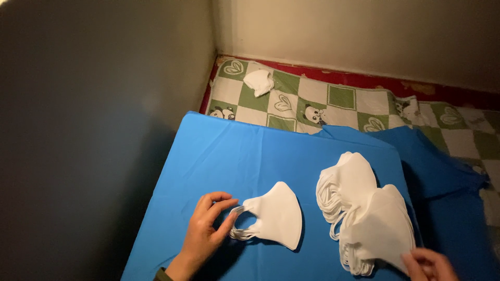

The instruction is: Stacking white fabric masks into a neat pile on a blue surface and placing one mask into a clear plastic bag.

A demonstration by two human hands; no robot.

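Pinching a mask's (pixel 278 214) ear loops, your left hand (pixel 204 231) is closed; your right hand (pixel 428 264) grips the stack (pixel 377 229).

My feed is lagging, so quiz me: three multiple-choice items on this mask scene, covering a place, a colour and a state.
1. Where does the lone crumpled mask lie?
A. on the checked cloth near the wall corner
B. on the blue sheet
C. in the right hand

2. What colour is the sheet under the masks?
A. red
B. blue
C. green

3. What is the left hand doing?
A. resting flat
B. pinching the ear loops of a single mask
C. holding scissors

Answers: 1 A, it sits on the green-and-white cloth. 2 B, bright blue. 3 B, fingers close on the loops.
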